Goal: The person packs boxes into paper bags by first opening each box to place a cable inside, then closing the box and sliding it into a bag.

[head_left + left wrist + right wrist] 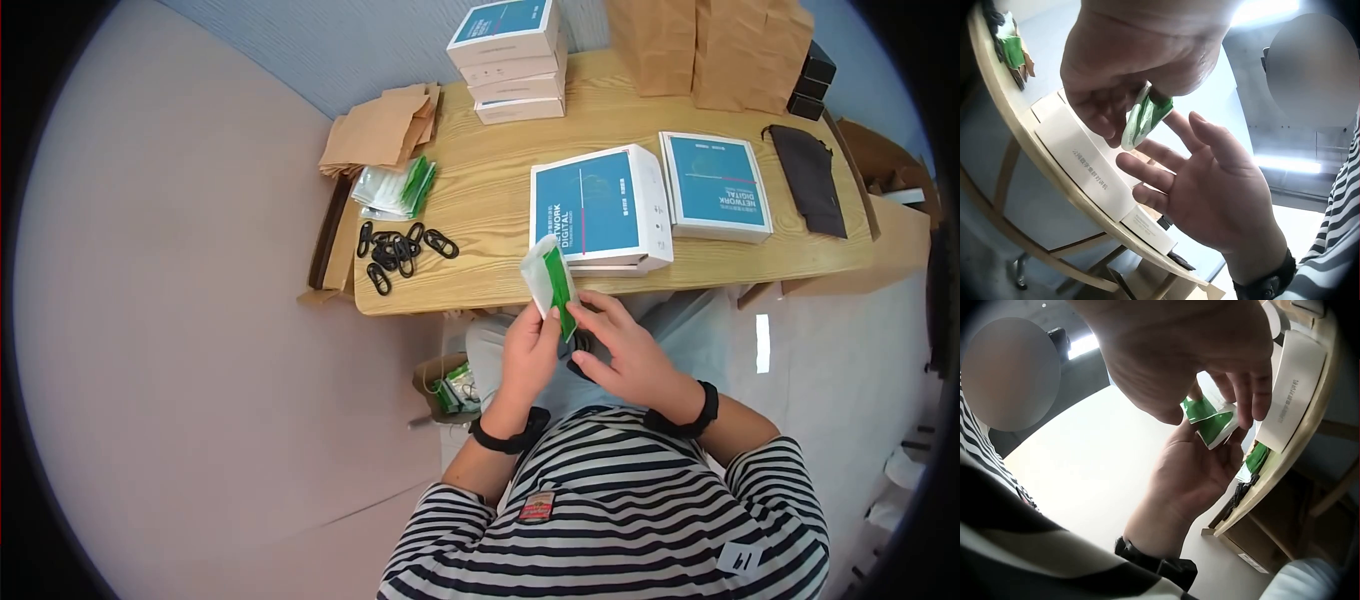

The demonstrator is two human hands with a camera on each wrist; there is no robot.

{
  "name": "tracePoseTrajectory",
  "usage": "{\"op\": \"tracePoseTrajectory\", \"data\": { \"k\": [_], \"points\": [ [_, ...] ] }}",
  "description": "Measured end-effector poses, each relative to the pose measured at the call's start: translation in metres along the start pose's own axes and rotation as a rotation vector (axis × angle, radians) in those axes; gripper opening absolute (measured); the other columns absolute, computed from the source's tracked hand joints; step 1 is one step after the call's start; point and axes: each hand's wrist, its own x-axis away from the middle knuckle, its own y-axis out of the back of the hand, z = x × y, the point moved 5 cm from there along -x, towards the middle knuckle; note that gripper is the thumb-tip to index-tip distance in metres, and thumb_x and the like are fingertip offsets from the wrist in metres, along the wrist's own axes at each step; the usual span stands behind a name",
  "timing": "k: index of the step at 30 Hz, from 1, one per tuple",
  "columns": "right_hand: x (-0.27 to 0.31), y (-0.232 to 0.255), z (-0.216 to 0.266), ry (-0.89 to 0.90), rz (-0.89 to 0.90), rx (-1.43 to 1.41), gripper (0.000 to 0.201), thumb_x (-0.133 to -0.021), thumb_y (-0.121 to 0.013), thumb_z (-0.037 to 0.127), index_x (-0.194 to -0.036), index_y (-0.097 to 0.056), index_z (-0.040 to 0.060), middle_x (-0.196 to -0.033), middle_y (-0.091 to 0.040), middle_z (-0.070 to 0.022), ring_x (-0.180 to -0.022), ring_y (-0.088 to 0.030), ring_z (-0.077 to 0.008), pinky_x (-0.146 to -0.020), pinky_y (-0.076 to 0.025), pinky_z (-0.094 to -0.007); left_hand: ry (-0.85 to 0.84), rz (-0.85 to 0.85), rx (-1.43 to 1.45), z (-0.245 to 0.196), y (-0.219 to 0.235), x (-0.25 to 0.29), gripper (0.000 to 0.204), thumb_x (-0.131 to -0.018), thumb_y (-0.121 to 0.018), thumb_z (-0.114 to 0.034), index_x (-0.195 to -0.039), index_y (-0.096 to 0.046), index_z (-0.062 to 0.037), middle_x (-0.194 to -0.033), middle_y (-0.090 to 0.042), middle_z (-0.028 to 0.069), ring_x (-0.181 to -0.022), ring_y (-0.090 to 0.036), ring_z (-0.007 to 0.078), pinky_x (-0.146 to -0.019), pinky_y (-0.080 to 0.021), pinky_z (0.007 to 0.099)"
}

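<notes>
A white-and-green plastic packet (pixel 560 295) is held up in front of the body, near the table's front edge. My left hand (pixel 530 352) pinches its lower end between thumb and fingers. My right hand (pixel 632 352) is at the packet's right side, index fingertip at its green face and thumb held apart. In the left wrist view the right hand (pixel 1210 181) shows its palm, fingers loosely extended toward the packet (pixel 1141 119). The right wrist view shows the packet's green side (pixel 1213 422) with a crease across it. Fingers hide part of the packet.
On the table (pixel 480 200) stand blue-and-white boxes (pixel 590 205), a box stack (pixel 510 60) and brown paper bags (pixel 750 50). Black looped cables (pixel 395 248), more green-and-clear packets (pixel 395 190) and flat brown paper (pixel 375 130) lie left. A dark pouch (pixel 808 180) lies right.
</notes>
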Motion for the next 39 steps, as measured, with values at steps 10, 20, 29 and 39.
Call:
{"op": "tracePoseTrajectory", "data": {
  "k": [10, 20, 29, 39],
  "points": [
    [-0.008, 0.0, 0.001, -0.173, -0.047, -0.213, 0.071, -0.091, -0.073, 0.022, -0.152, -0.043, 0.0036, -0.135, -0.058, -0.0181, -0.108, -0.067, -0.0256, -0.088, -0.054, -0.0361, -0.088, 0.121, 0.03, 0.002, 0.007, -0.008, 0.041, -0.107, -0.058, -0.023, -0.141, -0.055, 0.0007, -0.122, -0.066, 0.0069, -0.109, -0.06, 0.0119, -0.093, -0.05, 0.0294],
    [-0.007, -0.012, -0.035, -0.489, -0.075, -0.5, 0.031, -0.106, -0.055, 0.02, -0.127, -0.061, -0.0026, -0.097, -0.071, -0.0081, -0.076, -0.069, -0.0113, -0.065, -0.053, -0.0262, -0.01, 0.074, 0.223, 0.013, 0.021, -0.005, 0.065, -0.097, -0.074, -0.018, -0.152, -0.043, 0.0004, -0.132, -0.062, 0.0093, -0.12, -0.059, 0.0173, -0.098, -0.049, 0.0323],
    [-0.01, -0.024, -0.043, -0.501, -0.052, -0.659, 0.031, -0.109, -0.051, 0.019, -0.124, -0.062, -0.0054, -0.108, -0.073, -0.0107, -0.087, -0.072, -0.0164, -0.074, -0.058, -0.0283, -0.222, -0.115, -0.368, 0.01, 0.045, 0.004, 0.057, -0.089, -0.073, -0.004, -0.142, -0.055, -0.0006, -0.11, -0.067, 0.009, -0.093, -0.065, 0.0176, -0.083, -0.054, 0.0334],
    [0.017, 0.072, -0.037, 0.011, -0.506, -0.185, 0.027, -0.108, -0.051, 0.02, -0.111, -0.068, -0.0017, -0.088, -0.067, -0.0075, -0.077, -0.062, -0.0134, -0.072, -0.051, -0.0266, 0.074, -0.631, -0.138, -0.02, 0.24, -0.098, 0.018, -0.099, -0.063, -0.019, -0.101, -0.064, -0.001, -0.072, -0.06, 0.0026, -0.056, -0.054, 0.0082, -0.05, -0.042, 0.0234]
  ]
}}
